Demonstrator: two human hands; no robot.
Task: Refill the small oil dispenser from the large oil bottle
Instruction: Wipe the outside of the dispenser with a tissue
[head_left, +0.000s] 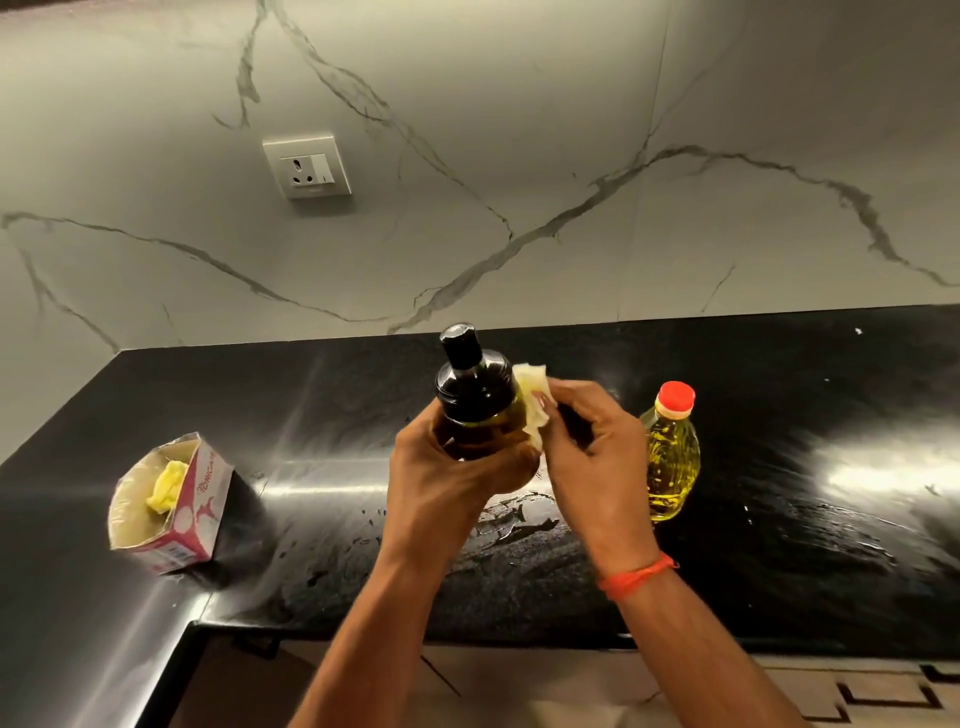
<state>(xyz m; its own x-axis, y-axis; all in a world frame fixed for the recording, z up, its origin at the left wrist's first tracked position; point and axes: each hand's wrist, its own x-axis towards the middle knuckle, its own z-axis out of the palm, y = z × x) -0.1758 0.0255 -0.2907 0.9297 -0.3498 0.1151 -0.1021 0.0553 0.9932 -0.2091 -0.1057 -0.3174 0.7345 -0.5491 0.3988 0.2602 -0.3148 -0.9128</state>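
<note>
Our left hand (441, 467) grips the dark glass, black-capped oil dispenser (475, 400) above the counter; our right hand (587, 441) pinches a crumpled tissue (532, 400) against it. We judge it oily, slippery, breakable: hold the body low.

- Two hands are seen: the left hand (447, 467) and the right hand (592, 447).
- One small oil dispenser (475, 395) with a dark cap is counted.
- One large oil bottle (670, 457) with a red cap is counted, towards the right of the countertop (831, 519).
- One crumpled tissue (532, 400) is counted.
- One open carton (166, 506) is counted near the countertop's left edge, with one yellow wad (166, 486) inside.
- One wall socket (307, 166) is counted.
- One orange wrist thread (636, 577) is counted.
</note>
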